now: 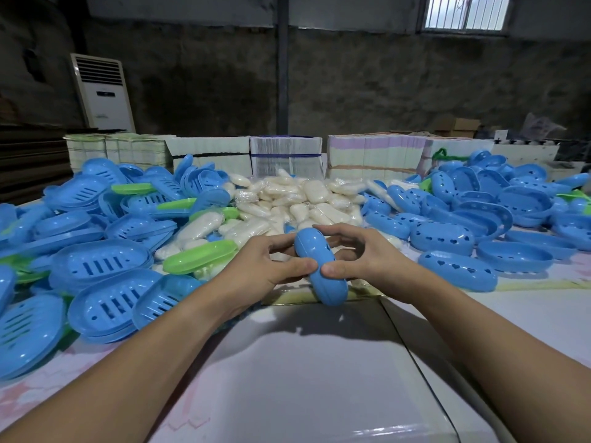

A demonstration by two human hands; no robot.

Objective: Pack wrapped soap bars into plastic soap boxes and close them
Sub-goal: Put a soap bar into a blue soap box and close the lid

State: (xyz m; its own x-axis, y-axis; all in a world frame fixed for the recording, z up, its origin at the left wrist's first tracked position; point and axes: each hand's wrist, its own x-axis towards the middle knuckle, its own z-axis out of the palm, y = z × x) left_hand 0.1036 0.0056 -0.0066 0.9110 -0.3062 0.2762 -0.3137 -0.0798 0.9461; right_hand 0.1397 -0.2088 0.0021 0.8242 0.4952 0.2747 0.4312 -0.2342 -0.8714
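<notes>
Blue, smooth oval soap box (320, 269), closed, clamped between our left hand (259, 265) and right hand (364, 254) at centre; glossy wrapped soap bars (299, 199) heaped at twelve o'clock

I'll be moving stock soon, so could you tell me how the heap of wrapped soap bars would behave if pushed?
The wrapped soap bars lie loosely piled, so they would likely slide and scatter rather than move together. Their glossy film looks slippery. Each bar seems solid, so probably stiff and fairly heavy for its size.
</notes>
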